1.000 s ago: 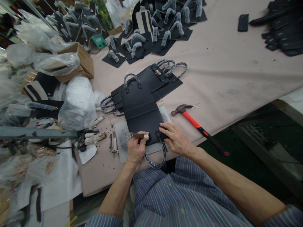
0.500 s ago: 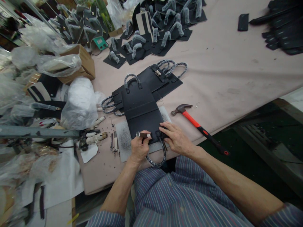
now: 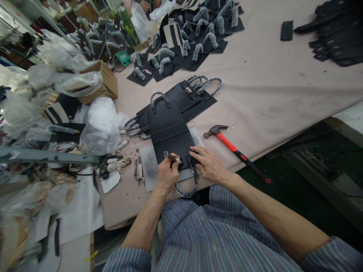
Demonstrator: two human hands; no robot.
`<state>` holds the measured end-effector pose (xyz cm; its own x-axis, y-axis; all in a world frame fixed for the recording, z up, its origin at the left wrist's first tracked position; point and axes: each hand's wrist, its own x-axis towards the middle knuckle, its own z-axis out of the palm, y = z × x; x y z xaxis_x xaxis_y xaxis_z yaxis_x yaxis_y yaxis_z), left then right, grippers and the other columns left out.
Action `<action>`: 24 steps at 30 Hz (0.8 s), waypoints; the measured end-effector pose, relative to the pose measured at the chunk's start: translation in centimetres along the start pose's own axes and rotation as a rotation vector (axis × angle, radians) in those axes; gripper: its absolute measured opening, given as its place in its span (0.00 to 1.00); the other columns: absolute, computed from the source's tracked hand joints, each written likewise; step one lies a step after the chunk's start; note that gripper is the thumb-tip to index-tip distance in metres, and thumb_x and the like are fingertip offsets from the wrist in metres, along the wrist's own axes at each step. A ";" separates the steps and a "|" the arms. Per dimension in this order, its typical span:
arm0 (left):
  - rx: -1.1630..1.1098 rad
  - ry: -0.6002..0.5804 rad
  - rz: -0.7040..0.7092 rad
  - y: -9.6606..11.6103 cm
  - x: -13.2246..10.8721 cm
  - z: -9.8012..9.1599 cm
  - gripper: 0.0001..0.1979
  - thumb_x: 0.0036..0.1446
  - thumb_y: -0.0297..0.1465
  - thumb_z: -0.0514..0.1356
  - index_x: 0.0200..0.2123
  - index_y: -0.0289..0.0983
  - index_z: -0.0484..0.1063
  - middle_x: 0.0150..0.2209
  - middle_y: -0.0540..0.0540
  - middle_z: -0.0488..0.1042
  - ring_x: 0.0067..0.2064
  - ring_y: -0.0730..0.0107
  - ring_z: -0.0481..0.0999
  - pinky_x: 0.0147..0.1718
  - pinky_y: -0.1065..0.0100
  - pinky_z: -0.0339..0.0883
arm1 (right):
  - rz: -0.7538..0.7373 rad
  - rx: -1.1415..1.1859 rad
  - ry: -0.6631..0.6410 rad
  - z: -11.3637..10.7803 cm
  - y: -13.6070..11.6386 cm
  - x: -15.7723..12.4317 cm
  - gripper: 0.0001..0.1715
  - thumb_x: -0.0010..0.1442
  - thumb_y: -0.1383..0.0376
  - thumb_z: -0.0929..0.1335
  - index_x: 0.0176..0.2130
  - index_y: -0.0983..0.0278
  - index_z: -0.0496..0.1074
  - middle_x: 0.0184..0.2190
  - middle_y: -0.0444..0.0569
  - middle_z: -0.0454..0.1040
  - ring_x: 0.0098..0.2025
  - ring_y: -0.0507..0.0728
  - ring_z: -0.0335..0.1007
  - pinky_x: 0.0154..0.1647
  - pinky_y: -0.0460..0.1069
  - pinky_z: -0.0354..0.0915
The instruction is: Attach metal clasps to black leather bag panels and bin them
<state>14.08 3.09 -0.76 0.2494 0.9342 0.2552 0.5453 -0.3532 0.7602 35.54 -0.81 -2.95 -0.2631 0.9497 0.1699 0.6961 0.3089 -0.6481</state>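
A black leather bag panel (image 3: 170, 141) with a fold across its middle lies over a grey slab (image 3: 148, 166) at the table's near edge. Its near handle (image 3: 186, 194), wrapped in clear film, hangs towards my body. My left hand (image 3: 168, 174) is closed around a short punch-like tool (image 3: 170, 155) with a shiny round end, held tilted over the panel near the handle's tab. What its lower tip touches is hidden by my fingers. My right hand (image 3: 211, 165) lies flat with fingers stretched over the panel's right edge. A claw hammer (image 3: 231, 144) with a red-and-black grip rests to the right.
More black bag panels (image 3: 181, 90) with wrapped handles lie just beyond. Small tools (image 3: 139, 168) and a glove-like white item (image 3: 119, 164) are on the left. Plastic-wrapped bundles (image 3: 100, 126) and a cardboard box (image 3: 104, 81) crowd the left side. Black pieces (image 3: 340, 34) are piled far right.
The camera view has shifted slightly. The punch-like tool in my left hand has tipped, its round end a little higher. My right hand stays on the panel, and the hammer lies where it was.
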 end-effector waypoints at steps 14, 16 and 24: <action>0.028 -0.038 0.065 -0.7 -0.4 0.4 0.06 0.59 0.26 0.59 0.40 0.39 0.74 0.35 0.48 0.80 0.36 0.67 0.80 0.40 0.68 0.73 | -0.030 -0.027 0.015 0.5 0.2 -0.1 0.33 0.59 0.73 0.66 0.63 0.63 0.68 0.67 0.56 0.63 0.70 0.68 0.55 0.67 0.70 0.60; 0.027 -0.035 0.071 -0.7 -0.4 0.5 0.06 0.59 0.26 0.59 0.40 0.39 0.74 0.35 0.48 0.79 0.35 0.67 0.80 0.39 0.68 0.73 | -0.046 -0.050 -0.004 0.2 0.2 0.0 0.33 0.59 0.73 0.66 0.63 0.64 0.67 0.67 0.56 0.63 0.69 0.68 0.56 0.66 0.69 0.61; 0.013 -0.015 0.039 -0.5 -0.4 0.5 0.05 0.58 0.27 0.60 0.38 0.40 0.74 0.31 0.49 0.78 0.32 0.67 0.79 0.36 0.69 0.72 | 0.246 -0.342 0.250 -5.3 4.0 -3.1 0.25 0.62 0.67 0.67 0.58 0.67 0.69 0.57 0.63 0.69 0.58 0.70 0.66 0.59 0.65 0.66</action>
<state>14.15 2.87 -1.53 0.2824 0.9190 0.2752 0.5454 -0.3898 0.7420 42.68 -2.25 -2.14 0.0758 0.9671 0.2429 0.9079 0.0338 -0.4178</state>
